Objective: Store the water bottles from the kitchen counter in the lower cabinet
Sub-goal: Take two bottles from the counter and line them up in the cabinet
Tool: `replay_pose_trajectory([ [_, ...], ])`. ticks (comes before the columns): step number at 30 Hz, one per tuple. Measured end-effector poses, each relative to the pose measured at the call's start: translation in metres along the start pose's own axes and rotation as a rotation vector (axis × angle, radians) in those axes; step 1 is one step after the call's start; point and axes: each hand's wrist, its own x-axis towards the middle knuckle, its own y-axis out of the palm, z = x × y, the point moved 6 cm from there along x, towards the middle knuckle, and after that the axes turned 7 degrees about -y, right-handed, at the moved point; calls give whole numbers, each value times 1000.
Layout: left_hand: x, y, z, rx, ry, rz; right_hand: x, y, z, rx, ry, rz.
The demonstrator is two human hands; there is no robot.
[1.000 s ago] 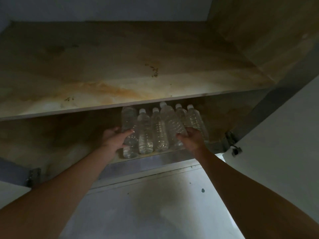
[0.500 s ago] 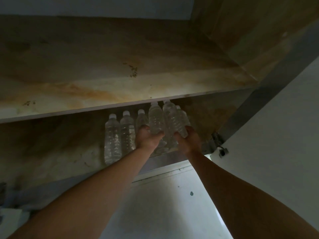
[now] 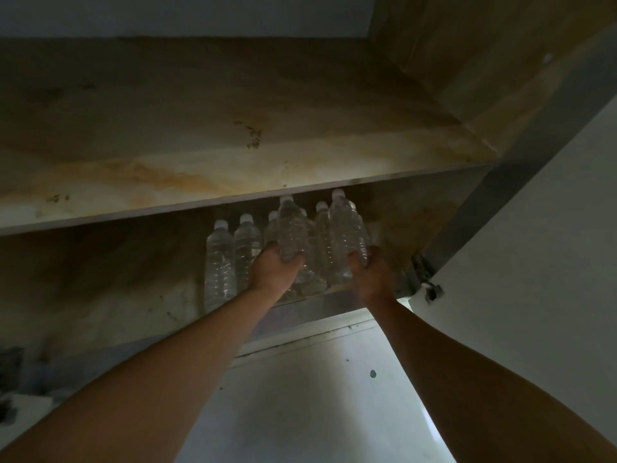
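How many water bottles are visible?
6 bottles: one in the left hand, one in the right hand, two standing left, two behind the held ones; others may be hidden.

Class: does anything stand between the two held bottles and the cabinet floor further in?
Yes: standing bottles sit directly behind and between the left bottle, gripped by the left hand, and the right bottle, gripped by the right hand. The shelf edge hangs close above.
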Motion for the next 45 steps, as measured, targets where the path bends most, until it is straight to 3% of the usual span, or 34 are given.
replay_pose_trajectory([
  [7, -17, 1, -1, -50, 112, 106, 2, -2, -13, -30, -58, 47],
  [14, -27, -7, 1, 6, 178, 104, -4, -10, 5, -87, -28, 68],
  [24, -55, -32, 5, 449, 435, 42, -42, -19, 45, -705, -408, 241],
  [26, -51, -42, 12, 477, 406, 19, -42, -14, 51, -802, -394, 275],
  [29, -46, -61, 17, 457, 355, -47, -43, -8, 60, -734, -358, 327],
  [37, -25, -113, 68, 477, 127, -135, -60, 31, 91, -606, -550, 453],
  [45, -18, -114, 98, 239, -43, -36, -70, 59, 91, -715, -636, 471],
])
